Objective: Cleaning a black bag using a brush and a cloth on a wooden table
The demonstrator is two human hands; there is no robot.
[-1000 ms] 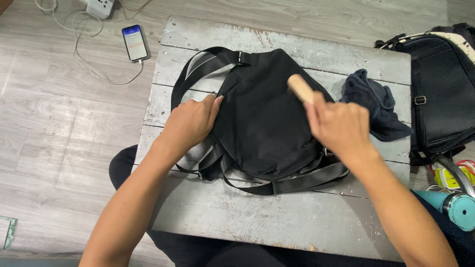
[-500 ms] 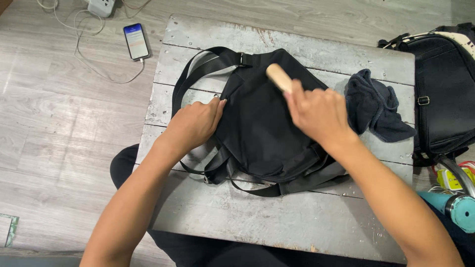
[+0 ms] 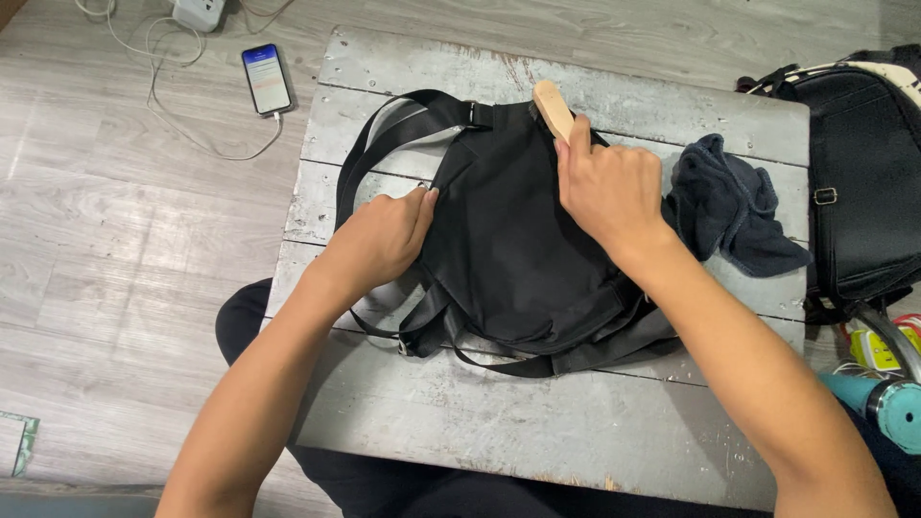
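A black bag with long black straps lies flat on a worn grey wooden table. My left hand presses on the bag's left edge, fingers bent over the fabric. My right hand grips a light wooden-handled brush, whose end sticks out past my fingers at the bag's top edge. The brush's underside is hidden by my hand.
A dark blue crumpled cloth lies on the table right of the bag. A second black bag stands at the right edge. A teal cylinder sits lower right. A phone on a white cable lies on the floor upper left.
My right hand has carried the brush across the bag, from its right middle up to its top edge. My left hand stays pressed on the bag's left side.
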